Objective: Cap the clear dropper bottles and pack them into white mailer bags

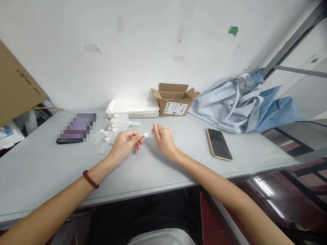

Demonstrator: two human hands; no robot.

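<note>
My left hand (127, 143) is pinched at one end of a small white piece with a thin loop (146, 135), above the table. At its other end, my right hand (163, 139) is closed, thumb against the curled fingers. Much of the piece is hidden by the fingers, and it is too small to name its exact kind. Just beyond my left hand lies a heap of translucent white pieces (119, 121), flat and rounded, some with small loops. A few more of them (104, 148) spread out beside my left wrist.
Against the wall stand a stack of white sheets (135, 109) and an open cardboard box (173, 106). A blurred-out dark device (76, 128) lies left, a phone (219, 144) right. Blue fabric (227, 105) is bunched at the back right. The grey table (153, 173) ends close to my body.
</note>
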